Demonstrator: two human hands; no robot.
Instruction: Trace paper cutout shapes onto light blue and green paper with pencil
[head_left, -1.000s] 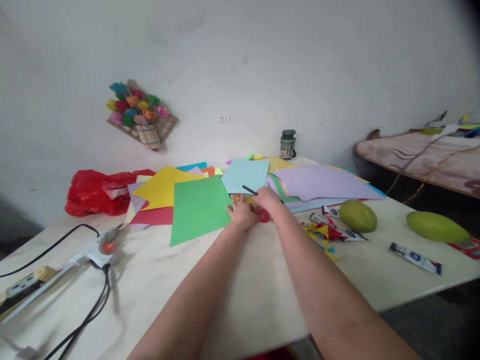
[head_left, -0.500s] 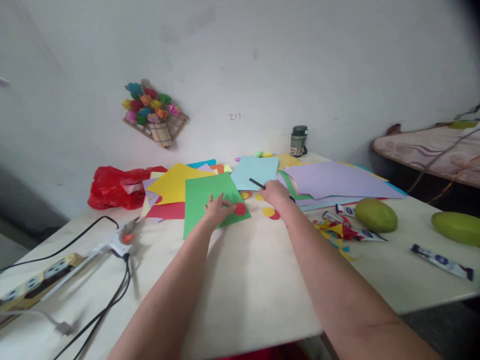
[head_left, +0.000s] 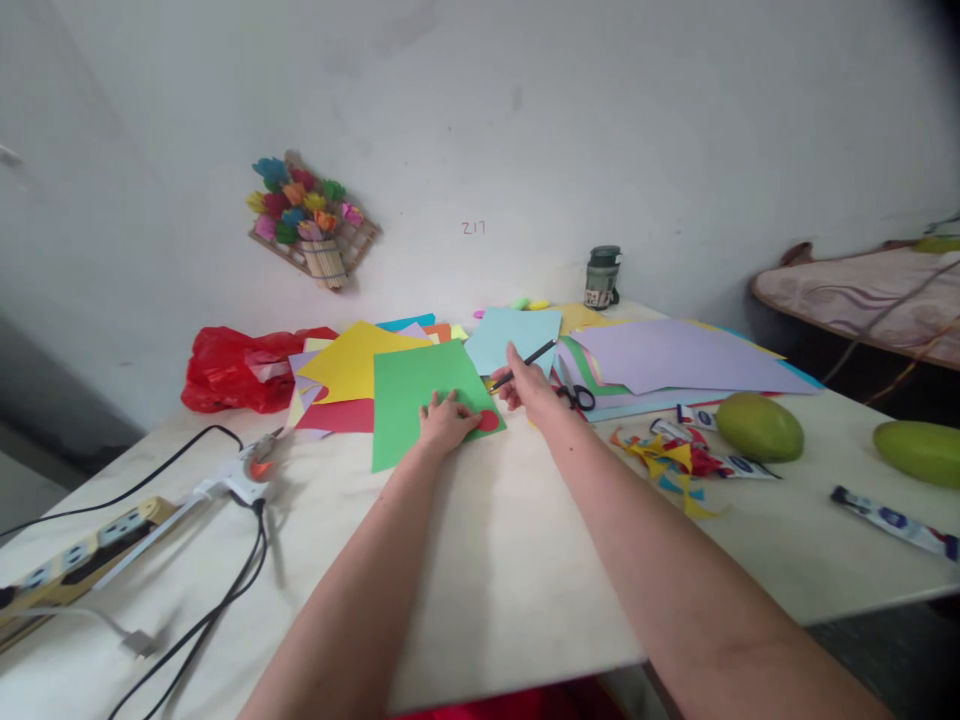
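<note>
A green sheet of paper (head_left: 405, 400) lies on the white table, with a red paper circle (head_left: 489, 421) near its lower right corner. My left hand (head_left: 444, 424) rests on the green sheet with its fingers spread, the thumb touching the red circle's left edge. Just right of the sheet, my right hand (head_left: 527, 388) grips a black pen (head_left: 541, 351), its tip pointing down and left. Behind my right wrist lie black-handled scissors (head_left: 583, 398).
Coloured papers (head_left: 652, 355) are stacked behind and to the right. Yellow scraps (head_left: 667, 460), glue tubes (head_left: 892, 522) and green fruits (head_left: 760, 427) lie at right. A glue gun (head_left: 246, 475), power strip (head_left: 97, 545) and red bag (head_left: 232, 370) are at left.
My right hand has moved left towards the green sheet and turned the pen tip down. The scissors show more behind my wrist. My left hand stays on the sheet, its thumb by the red circle.
</note>
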